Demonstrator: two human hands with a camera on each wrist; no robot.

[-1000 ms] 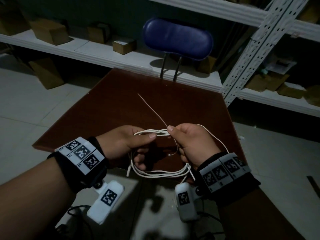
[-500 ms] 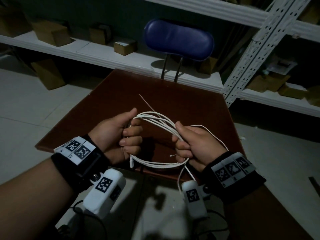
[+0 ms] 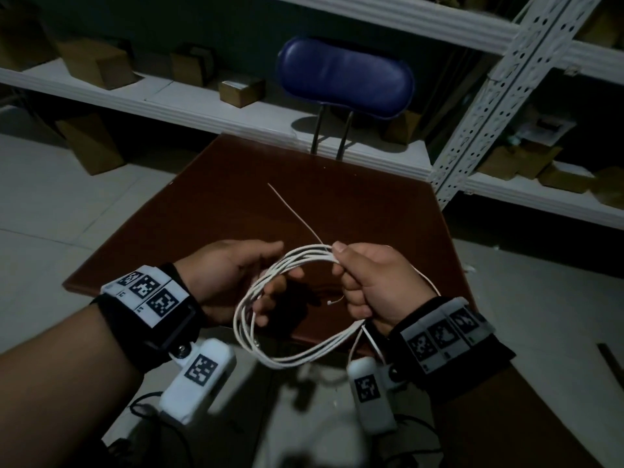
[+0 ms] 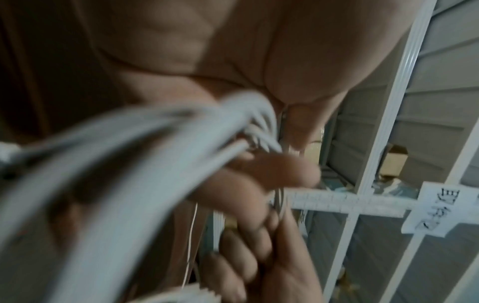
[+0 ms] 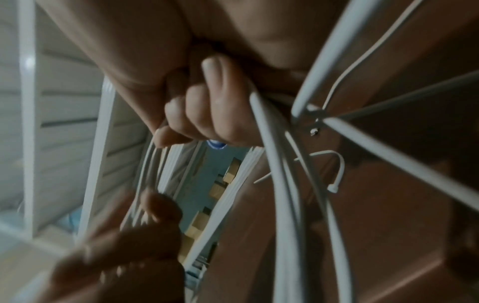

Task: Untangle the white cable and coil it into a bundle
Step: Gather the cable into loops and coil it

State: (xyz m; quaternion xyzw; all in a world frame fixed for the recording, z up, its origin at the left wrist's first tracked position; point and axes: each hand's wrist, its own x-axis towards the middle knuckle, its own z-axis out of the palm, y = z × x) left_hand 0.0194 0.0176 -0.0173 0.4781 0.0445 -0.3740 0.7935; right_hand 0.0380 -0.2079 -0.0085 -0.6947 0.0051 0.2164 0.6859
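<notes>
The white cable (image 3: 280,361) is wound into several loops that hang over the table's near edge. My right hand (image 3: 364,282) grips the top of the coil in a fist, thumb on top. A thin white tie (image 3: 290,207) sticks out from that grip toward the far side, and its small head (image 3: 332,302) dangles under the fingers. My left hand (image 3: 243,275) is beside the coil's left side, thumb straight, fingers loosely bent inside the loop and touching the strands. The right wrist view shows curled fingers (image 5: 207,114) around the cable (image 5: 274,164). The left wrist view shows blurred strands (image 4: 129,164).
The dark red-brown table (image 3: 236,184) carries nothing else. A blue chair back (image 3: 344,76) stands behind its far edge. White shelves (image 3: 169,99) with cardboard boxes run along the back, and a perforated upright (image 3: 489,106) slants at the right. Grey floor lies on both sides.
My left hand has let go of the coil's left side and opened. The coil now hangs lower from my right hand, which still holds its top.
</notes>
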